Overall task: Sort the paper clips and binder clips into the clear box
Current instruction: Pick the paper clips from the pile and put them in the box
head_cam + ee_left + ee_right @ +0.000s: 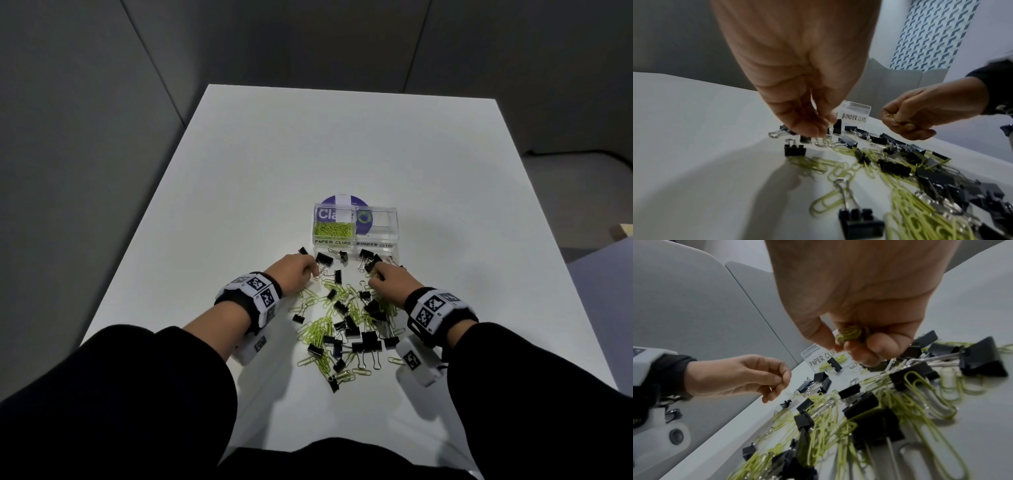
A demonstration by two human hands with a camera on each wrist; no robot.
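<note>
The clear box is set on the white table, just beyond the scattered clips and in front of the person. Two handwritten labels are carried on its front wall: "PAPER CLIPS" under the left compartment and "BINDER CLIPS" under the right. Part of a purple printed panel is seen behind and through the box, with white letters that read "Cla" before a white strip covers the rest. A heap of yellow-green paper clips is held in the left compartment; nothing can be made out in the right compartment. A mixed pile of yellow-green paper clips and black binder clips is spread on the table between the two wrists, and a few more binder clips are lined up just in front of the box. A small bunch of paper clips is gripped in the curled fingers of the right hand, above the far right edge of the pile. The left hand is lowered to the far left edge of the pile, its fingertips drawn together over silver binder-clip handles; whether anything is pinched there cannot be told. White wrist cameras with black square-patterned markers are worn on both forearms over black sleeves.
</note>
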